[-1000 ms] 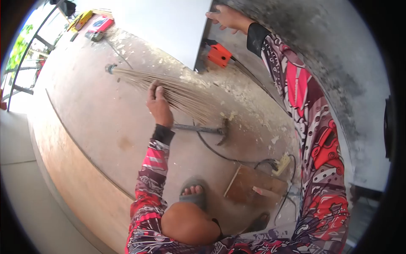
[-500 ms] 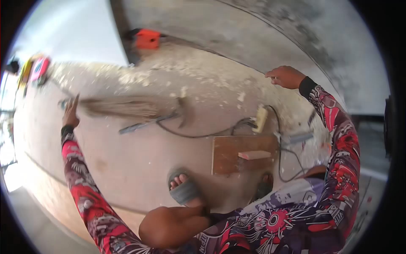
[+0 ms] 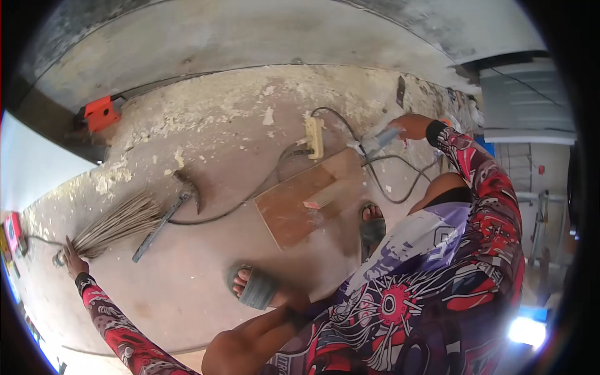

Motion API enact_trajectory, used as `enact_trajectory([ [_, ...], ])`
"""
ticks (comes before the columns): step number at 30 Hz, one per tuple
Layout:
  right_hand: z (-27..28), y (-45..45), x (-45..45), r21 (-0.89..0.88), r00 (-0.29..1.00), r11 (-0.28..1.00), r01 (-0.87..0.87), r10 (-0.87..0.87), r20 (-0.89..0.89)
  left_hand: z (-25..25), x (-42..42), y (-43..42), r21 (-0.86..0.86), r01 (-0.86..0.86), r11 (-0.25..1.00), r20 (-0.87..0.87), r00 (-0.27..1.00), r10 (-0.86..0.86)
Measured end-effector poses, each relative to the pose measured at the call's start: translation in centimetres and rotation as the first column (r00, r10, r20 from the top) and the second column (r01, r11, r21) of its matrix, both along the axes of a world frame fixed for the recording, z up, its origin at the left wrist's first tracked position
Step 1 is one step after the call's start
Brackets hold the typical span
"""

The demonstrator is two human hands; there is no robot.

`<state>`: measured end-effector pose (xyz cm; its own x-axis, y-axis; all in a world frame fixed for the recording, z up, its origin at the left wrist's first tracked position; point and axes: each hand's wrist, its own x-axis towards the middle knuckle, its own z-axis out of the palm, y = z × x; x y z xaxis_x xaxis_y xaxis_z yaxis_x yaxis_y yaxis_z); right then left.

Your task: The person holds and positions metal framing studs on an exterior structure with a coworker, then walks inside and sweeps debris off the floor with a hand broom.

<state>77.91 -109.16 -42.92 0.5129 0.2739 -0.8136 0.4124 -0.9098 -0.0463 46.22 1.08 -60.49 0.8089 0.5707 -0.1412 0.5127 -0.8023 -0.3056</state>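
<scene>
My left hand (image 3: 76,262) is at the narrow bound end of a stick broom (image 3: 122,225), fingers stretched out; whether it touches the broom I cannot tell. A small round metallic piece (image 3: 59,258) shows just beyond the fingers. My right hand (image 3: 412,127) reaches down at the right, against one end of a grey-blue flat object (image 3: 382,141). Blur hides its fingers and any grip. Beside the broom lies a tool with a long grey handle (image 3: 156,231) and a dark curved head (image 3: 190,190).
A cream power strip (image 3: 314,139) with black cables (image 3: 378,178) lies near a brown board (image 3: 290,209), which carries a small pinkish block (image 3: 319,199). Pale flakes (image 3: 169,125) litter the floor along the wall. An orange-red object (image 3: 101,114) stands far left. My sandalled feet (image 3: 257,289) are close by.
My view has swung right. The right hand has lowered to the grey-blue object, which lay apart from it before. My left hand remains at the broom's end.
</scene>
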Motion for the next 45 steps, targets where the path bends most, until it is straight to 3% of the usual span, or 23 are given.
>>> enact_trajectory([
  [2, -0.5, 0.2, -0.4, 0.016, 0.998, 0.998, 0.061, -0.061, 0.029, 1.9, 2.8, -2.9, 0.106, -0.142, 0.984, -0.193, 0.968, 0.16],
  [4, -1.3, 0.3, -0.1, 0.016, 0.994, 1.0, 0.004, -0.006, 0.108, 7.0, 5.0, -6.9, 0.107, -0.086, 0.991, -0.436, 0.891, 0.124],
  [7, -1.1, 1.8, -0.3, 0.013, 0.991, 0.998, 0.068, -0.069, 0.111, 7.8, 0.7, -2.5, 0.036, 0.126, 0.991, -0.302, 0.947, -0.109],
  [8, -1.2, 1.6, -0.4, 0.015, 0.99, 0.997, 0.077, -0.078, 0.115, 5.8, -3.0, 2.0, 0.103, 0.264, 0.959, -0.11, 0.961, -0.252],
  [9, -1.5, 0.4, -0.9, 0.021, 0.989, 0.999, 0.032, -0.034, 0.141, 7.0, -4.3, 4.6, 0.06, 0.383, 0.922, -0.119, 0.92, -0.374],
  [10, -2.2, -1.1, -1.3, 0.025, 0.987, 1.0, -0.018, 0.014, 0.157, 11.1, -3.2, 1.0, 0.09, 0.163, 0.983, -0.283, 0.95, -0.131],
  [11, -3.3, -1.9, -1.8, 0.044, 0.983, 0.996, -0.074, 0.065, 0.173, 15.5, -2.1, -2.1, -0.044, 0.086, 0.995, -0.318, 0.943, -0.095],
  [17, -6.7, -3.1, -4.1, 0.21, 0.971, 0.976, -0.052, 0.001, 0.239, 31.1, -9.9, 1.6, 0.317, 0.458, 0.83, -0.441, 0.847, -0.299],
  [18, -7.9, -3.1, -4.1, 0.274, 0.97, 0.961, -0.028, -0.04, 0.238, 35.7, -9.5, -0.7, 0.384, 0.376, 0.843, -0.532, 0.837, -0.13],
  [20, -10.6, -2.5, -4.0, 0.474, 0.942, 0.879, -0.044, -0.122, 0.314, 42.3, -11.8, 0.0, 0.487, 0.307, 0.818, -0.386, 0.915, -0.113],
  [22, -11.2, 1.6, -3.4, 0.568, 0.929, 0.821, -0.05, -0.171, 0.329, 47.1, -8.4, -8.9, 0.724, 0.124, 0.679, -0.478, 0.8, 0.363],
  [25, -13.3, 7.2, -2.1, 0.674, 0.895, 0.731, -0.107, -0.225, 0.386, 52.7, -11.0, -10.1, 0.536, 0.294, 0.791, -0.419, 0.906, -0.053],
  [28, -15.0, 10.8, -0.3, 0.679, 0.859, 0.691, -0.248, -0.167, 0.484, 52.4, -8.7, -13.7, 0.344, 0.429, 0.835, -0.286, 0.895, -0.342],
  [30, -15.8, 11.7, 1.0, 0.615, 0.86, 0.733, -0.291, -0.081, 0.504, 49.8, -5.6, -22.9, 0.289, 0.261, 0.921, -0.167, 0.961, -0.22],
  [32, -14.0, 12.4, 1.7, 0.725, 0.915, 0.654, -0.218, -0.121, 0.385, 47.3, -3.7, -28.0, 0.26, 0.216, 0.941, -0.2, 0.966, -0.166],
  [33, -12.3, 12.8, 1.5, 0.775, 0.939, 0.608, -0.176, -0.133, 0.317, 46.8, -1.1, -33.3, 0.089, -0.024, 0.996, -0.133, 0.99, 0.036],
  [36, -5.1, 13.0, -2.3, 0.915, 0.982, 0.357, -0.185, 0.024, 0.189, 43.2, -2.8, -36.3, -0.216, 0.01, 0.976, 0.117, 0.993, 0.015],
  [37, -3.4, 13.0, -3.8, 0.936, 0.974, 0.284, -0.207, 0.147, 0.171, 41.4, -4.2, -36.1, -0.32, 0.109, 0.941, 0.221, 0.974, -0.038],
  [38, -3.1, 13.5, -6.3, 0.939, 0.963, 0.234, -0.253, 0.153, 0.222, 42.5, -1.7, -42.2, -0.408, -0.322, 0.854, 0.04, 0.929, 0.369],
  [39, -2.5, 14.0, -8.3, 0.942, 0.951, 0.206, -0.267, 0.218, 0.222, 41.7, -1.4, -45.2, -0.44, -0.436, 0.785, 0.057, 0.859, 0.509],
  [40, -1.9, 14.5, -10.3, 0.945, 0.934, 0.177, -0.276, 0.282, 0.22, 40.4, -2.4, -45.5, -0.491, -0.422, 0.762, 0.058, 0.857, 0.513],
  [42, -1.0, 15.9, -13.4, 0.956, 0.852, 0.138, -0.258, 0.498, 0.159, 39.4, -0.7, -50.2, -0.615, -0.569, 0.546, -0.011, 0.699, 0.715],
  [45, -1.1, 16.0, -18.5, 0.917, 0.69, 0.076, -0.391, 0.683, 0.238, 35.0, 0.0, -51.4, -0.796, -0.444, 0.412, -0.038, 0.716, 0.697],
])
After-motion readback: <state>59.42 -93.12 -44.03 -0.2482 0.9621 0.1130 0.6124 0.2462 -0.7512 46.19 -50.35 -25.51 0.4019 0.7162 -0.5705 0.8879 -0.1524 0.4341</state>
